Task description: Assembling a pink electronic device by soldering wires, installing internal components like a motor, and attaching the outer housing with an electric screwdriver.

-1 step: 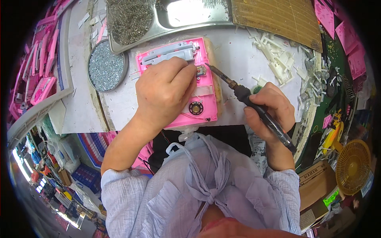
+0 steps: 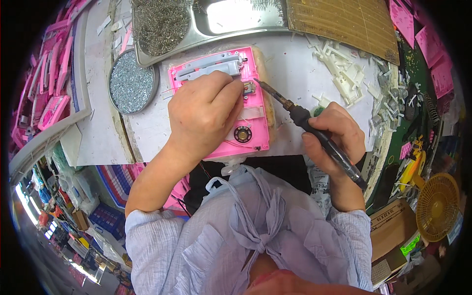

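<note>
Workpiece: pink plastic casing (image 2: 231,105), flat on the white bench top (image 2: 300,78), near its front edge.
Left hand (image 2: 206,115): palm down, fingers pressing on the casing.
Right hand (image 2: 334,135): closed around soldering iron (image 2: 309,125), tip at the casing's right edge.
Bench: round tin of screws (image 2: 132,84), steel tray of springs (image 2: 162,24), white plastic parts (image 2: 344,71).
Room: yellow fan (image 2: 437,206), cardboard box (image 2: 388,226) at right.

Small assembly workshop. White workbench (image 2: 305,73) crowded with a steel tray of springs (image 2: 162,22), round tin of screws (image 2: 132,82), loose white plastic parts (image 2: 344,69) near its right edge, stacked pink casings (image 2: 49,73) at left, soldering iron (image 2: 314,128) in use.
</note>
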Available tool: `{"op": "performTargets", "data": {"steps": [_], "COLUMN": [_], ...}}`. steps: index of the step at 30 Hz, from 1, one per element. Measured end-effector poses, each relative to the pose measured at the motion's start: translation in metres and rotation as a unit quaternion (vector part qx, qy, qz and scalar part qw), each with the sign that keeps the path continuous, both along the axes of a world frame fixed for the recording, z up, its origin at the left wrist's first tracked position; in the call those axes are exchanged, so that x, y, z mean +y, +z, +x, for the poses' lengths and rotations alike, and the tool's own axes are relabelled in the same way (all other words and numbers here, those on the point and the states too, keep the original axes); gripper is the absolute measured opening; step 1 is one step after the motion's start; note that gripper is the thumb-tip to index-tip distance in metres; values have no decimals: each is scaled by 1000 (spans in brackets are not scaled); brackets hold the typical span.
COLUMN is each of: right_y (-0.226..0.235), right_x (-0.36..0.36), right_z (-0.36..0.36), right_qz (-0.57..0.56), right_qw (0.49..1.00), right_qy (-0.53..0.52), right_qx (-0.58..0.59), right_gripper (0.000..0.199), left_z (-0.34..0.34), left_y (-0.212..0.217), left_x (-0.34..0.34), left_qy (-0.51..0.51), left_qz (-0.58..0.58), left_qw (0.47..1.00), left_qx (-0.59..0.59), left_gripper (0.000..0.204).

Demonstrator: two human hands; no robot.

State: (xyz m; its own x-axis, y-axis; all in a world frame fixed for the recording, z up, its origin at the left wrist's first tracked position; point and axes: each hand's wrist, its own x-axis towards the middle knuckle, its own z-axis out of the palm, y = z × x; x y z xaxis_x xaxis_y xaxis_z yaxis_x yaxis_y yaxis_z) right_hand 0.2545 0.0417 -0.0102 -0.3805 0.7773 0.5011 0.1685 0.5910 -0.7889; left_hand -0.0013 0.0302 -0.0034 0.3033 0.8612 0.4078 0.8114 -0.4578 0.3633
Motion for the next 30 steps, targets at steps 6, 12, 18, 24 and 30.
{"op": "performTargets", "data": {"steps": [6,12,18,24,30], "right_y": [0,1,3,-2,0], "right_x": [0,0,-1,-1,-3], "right_z": [3,4,5,9,-1], "right_qz": [-4,-5,-13,-20,-41], "right_qw": [1000,1000,1000,999,998], "right_qy": [-1,-4,-7,-23,-30], "right_qx": [-7,-5,-6,24,36], "right_gripper": [28,27,26,26,26], "left_z": [0,0,-3,-44,-59], "left_y": [0,1,-3,18,15], "left_x": [1,1,-1,-18,-40], "left_qy": [-2,-2,-9,132,140], "left_qz": [-2,0,18,-65,-143], "left_qw": [1000,1000,1000,989,979], "left_qx": [1,8,1,-10,33], "left_gripper": [20,19,22,41,15]}}
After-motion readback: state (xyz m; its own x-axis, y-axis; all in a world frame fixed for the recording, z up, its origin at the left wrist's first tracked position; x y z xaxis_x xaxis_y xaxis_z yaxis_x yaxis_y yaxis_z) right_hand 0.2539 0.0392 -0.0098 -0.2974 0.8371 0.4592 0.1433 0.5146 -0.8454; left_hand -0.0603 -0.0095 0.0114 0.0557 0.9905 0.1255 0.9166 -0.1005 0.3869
